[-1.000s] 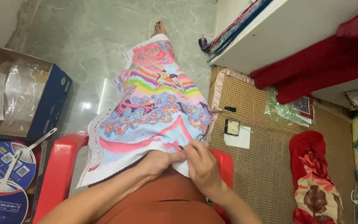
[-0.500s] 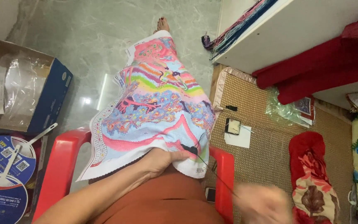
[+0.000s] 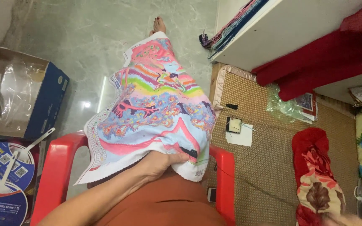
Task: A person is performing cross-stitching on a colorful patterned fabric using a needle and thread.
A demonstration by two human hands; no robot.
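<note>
Cloth [image 3: 156,113] (one, embroidered) gripped by left hand [image 3: 162,161].

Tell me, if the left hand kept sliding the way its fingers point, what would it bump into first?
The left hand points right, gripping the colourful cloth. Going on, it would probably first press into the cloth's white bottom corner, then the red chair arm. Depth is hard to judge.

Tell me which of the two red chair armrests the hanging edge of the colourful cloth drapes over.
The armrest on the person's left. The cloth spills across its inner side, while the armrest on the right stays bare, the cloth corner ending just short of it.
</note>
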